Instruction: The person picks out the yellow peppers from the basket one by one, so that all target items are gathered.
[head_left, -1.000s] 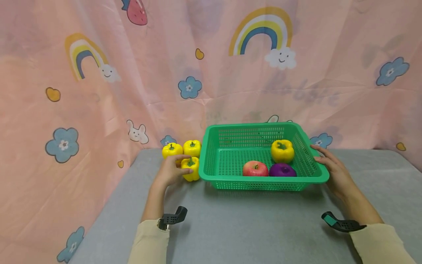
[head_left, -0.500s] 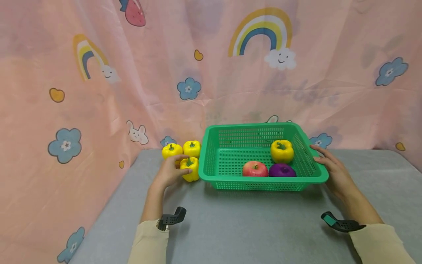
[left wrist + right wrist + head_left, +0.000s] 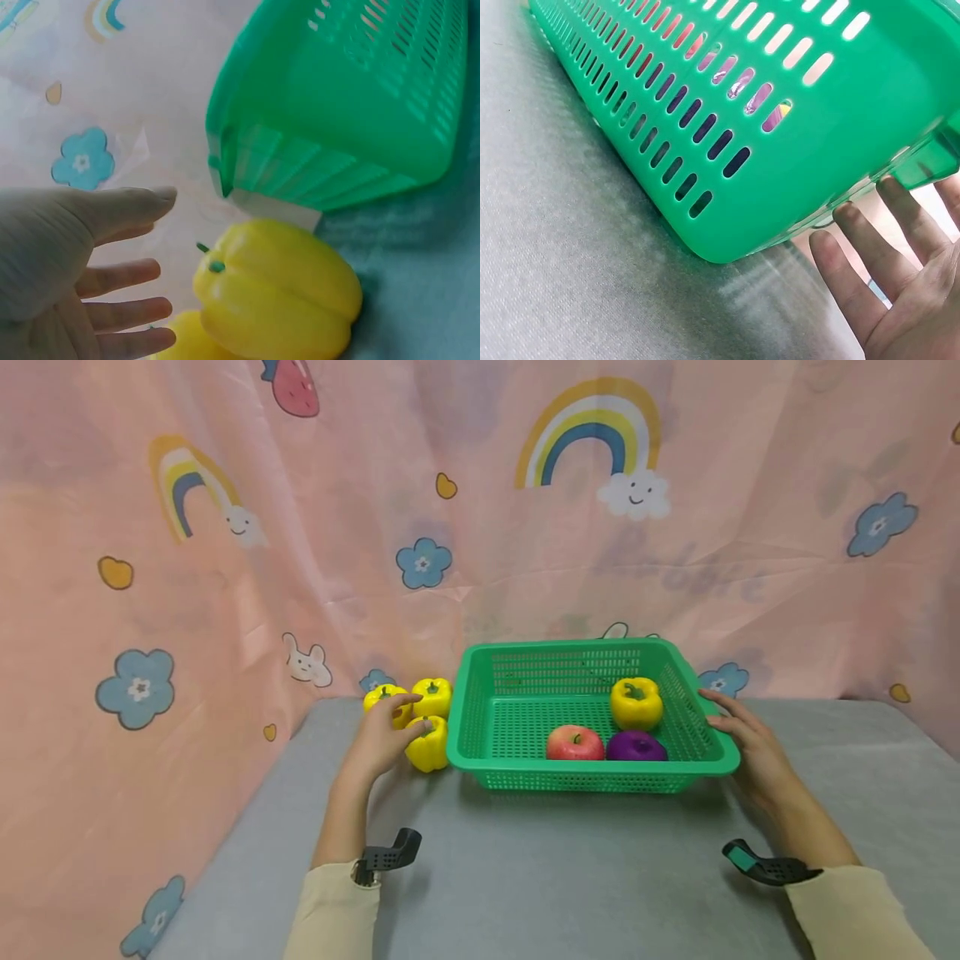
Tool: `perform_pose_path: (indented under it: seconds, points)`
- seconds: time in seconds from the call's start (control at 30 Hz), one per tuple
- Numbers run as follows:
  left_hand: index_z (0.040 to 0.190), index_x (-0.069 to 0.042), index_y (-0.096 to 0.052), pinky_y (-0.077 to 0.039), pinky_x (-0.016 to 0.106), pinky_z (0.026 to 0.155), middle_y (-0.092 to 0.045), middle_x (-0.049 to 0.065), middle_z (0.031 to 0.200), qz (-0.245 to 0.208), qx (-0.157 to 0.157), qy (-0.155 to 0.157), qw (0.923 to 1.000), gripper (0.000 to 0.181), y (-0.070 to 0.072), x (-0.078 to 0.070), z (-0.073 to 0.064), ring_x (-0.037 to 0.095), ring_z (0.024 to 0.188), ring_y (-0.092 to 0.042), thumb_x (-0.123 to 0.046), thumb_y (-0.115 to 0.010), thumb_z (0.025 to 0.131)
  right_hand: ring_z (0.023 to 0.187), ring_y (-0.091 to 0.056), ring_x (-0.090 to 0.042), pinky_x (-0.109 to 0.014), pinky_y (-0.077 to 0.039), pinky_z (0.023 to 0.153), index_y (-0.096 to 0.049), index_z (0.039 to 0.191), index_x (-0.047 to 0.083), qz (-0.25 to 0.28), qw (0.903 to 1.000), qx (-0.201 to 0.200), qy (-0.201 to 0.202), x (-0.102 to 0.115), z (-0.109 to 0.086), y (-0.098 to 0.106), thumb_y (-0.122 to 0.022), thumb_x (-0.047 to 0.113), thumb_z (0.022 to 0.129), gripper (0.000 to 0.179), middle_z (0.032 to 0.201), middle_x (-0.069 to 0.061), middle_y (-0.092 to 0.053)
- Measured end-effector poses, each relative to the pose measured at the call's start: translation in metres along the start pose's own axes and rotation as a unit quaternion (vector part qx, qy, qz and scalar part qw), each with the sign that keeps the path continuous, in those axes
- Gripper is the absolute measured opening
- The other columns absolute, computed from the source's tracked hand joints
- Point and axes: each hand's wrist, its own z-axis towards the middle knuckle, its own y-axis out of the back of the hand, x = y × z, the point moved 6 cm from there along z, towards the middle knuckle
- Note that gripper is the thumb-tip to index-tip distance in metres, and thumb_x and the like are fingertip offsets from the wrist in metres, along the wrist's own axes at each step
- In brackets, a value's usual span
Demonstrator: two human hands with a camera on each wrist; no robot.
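Observation:
A green plastic basket [image 3: 592, 767] stands on the table. Inside it lie a yellow bell pepper [image 3: 636, 703], a red apple [image 3: 574, 743] and a round purple vegetable [image 3: 636, 747]. My left hand [image 3: 375, 739] is beside three yellow peppers left of the basket: a front pepper [image 3: 427, 747], a back right pepper [image 3: 432, 697] and a back left pepper [image 3: 379, 693] partly covered by fingers. In the left wrist view its fingers are extended, apart from the nearest pepper [image 3: 277, 292]. My right hand [image 3: 753, 752] touches the basket's right end with fingers extended [image 3: 855, 225].
The grey table [image 3: 570, 868] runs in front of the basket and to both sides. Behind it hangs a pink patterned cloth [image 3: 360, 485]. Each wrist wears a black camera mount, one on the left [image 3: 393, 853] and one on the right [image 3: 772, 866].
My left hand has loosened from the front pepper, its fingers lifting and spreading. That pepper stays near the basket's left end. My right hand keeps its place, and the view has shifted slightly.

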Motion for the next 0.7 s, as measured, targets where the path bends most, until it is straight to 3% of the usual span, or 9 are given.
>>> perform_pose_path:
  seconds: [0.3,0.7]
  points:
    - [0.141,-0.017,-0.058,-0.048,0.055,0.11,-0.054,0.007,0.149,-0.003,-0.027,-0.006,0.9996,0.047,0.006,-0.032,-0.001,0.034,0.14,-0.05,-0.029,-0.068,0.097,0.064,-0.07,-0.006,-0.021,-0.058,0.063,-0.047,0.142,0.027,0.02,0.9997,0.012,0.011,0.0,0.001,-0.001,-0.037,0.011,0.109,0.038,0.093,0.008,-0.076]
    - [0.14,-0.021,-0.06,-0.047,0.051,0.113,-0.055,0.003,0.15,-0.033,-0.016,-0.071,0.9968,0.045,0.003,-0.084,0.003,0.03,0.141,-0.051,-0.03,-0.069,0.097,0.06,-0.068,-0.006,-0.02,-0.057,0.062,-0.046,0.143,0.03,-0.005,0.9999,-0.012,-0.004,0.0,0.001,0.0,-0.041,0.015,0.109,0.037,0.082,0.01,-0.074]
